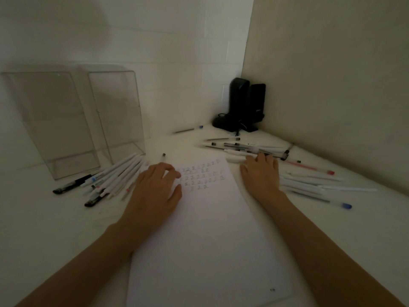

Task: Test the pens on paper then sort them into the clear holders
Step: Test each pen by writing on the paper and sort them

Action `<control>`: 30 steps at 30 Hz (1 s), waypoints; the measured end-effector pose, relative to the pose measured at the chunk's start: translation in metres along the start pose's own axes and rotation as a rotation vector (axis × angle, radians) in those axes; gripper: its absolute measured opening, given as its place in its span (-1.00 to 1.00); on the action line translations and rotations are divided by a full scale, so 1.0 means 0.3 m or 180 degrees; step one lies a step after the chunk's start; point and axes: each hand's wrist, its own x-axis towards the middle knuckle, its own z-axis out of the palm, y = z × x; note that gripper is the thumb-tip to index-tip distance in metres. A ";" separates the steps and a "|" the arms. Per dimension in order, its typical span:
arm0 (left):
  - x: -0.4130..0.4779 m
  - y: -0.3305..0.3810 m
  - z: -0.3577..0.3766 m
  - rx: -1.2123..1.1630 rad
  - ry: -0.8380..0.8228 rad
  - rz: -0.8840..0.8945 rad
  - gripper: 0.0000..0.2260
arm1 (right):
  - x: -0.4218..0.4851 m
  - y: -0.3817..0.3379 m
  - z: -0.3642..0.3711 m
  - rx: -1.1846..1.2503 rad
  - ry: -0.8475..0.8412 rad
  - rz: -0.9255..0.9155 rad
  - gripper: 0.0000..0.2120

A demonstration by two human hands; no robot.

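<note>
A white sheet of paper [205,229] lies in front of me with rows of small test marks near its top. My left hand [155,191] rests palm down on the sheet's upper left corner, fingers curled, thumb apart. A white pen with a dark tip [163,156] pokes out just beyond its fingers; its lower end is hidden. My right hand [261,176] lies flat beside the sheet's right edge, fingertips touching a scattered pile of pens [245,148]. Two clear holders [55,120] [119,111] stand at the back left and look empty.
A bunch of white and black pens [115,176] lies in front of the holders. More pens [309,182] fan out to the right of my right hand, one with a blue cap [346,206]. Black speakers [243,105] stand in the wall corner. The light is dim.
</note>
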 end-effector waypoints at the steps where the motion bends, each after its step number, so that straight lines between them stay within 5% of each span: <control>1: -0.002 0.003 0.000 -0.0052 -0.0007 0.0028 -0.69 | -0.003 -0.001 0.000 0.0022 -0.0021 0.0052 -0.59; 13: -0.008 0.019 -0.019 -0.0153 -0.0291 0.0029 -0.72 | -0.011 -0.022 -0.038 0.0470 0.0530 -0.0087 -0.71; 16: -0.007 0.014 -0.014 -0.0250 -0.0357 0.0016 -0.71 | -0.032 -0.026 -0.076 0.1107 0.1040 -0.0152 -0.52; 19: -0.006 0.007 -0.004 -0.0328 -0.0420 0.0096 -0.66 | -0.053 -0.069 -0.094 0.1425 0.1314 -0.0886 -0.45; 22: -0.007 0.009 -0.011 -0.0383 -0.0387 0.0075 -0.65 | -0.075 -0.106 -0.094 0.1399 0.1519 -0.1321 -0.65; 26: -0.008 0.007 -0.012 -0.0413 -0.0409 0.0049 -0.66 | -0.080 -0.131 -0.066 0.0936 0.1332 -0.1264 -0.47; 30: -0.006 0.004 -0.001 -0.0363 -0.0521 0.0071 -0.67 | -0.080 -0.143 -0.052 0.0845 0.1777 -0.1298 -0.55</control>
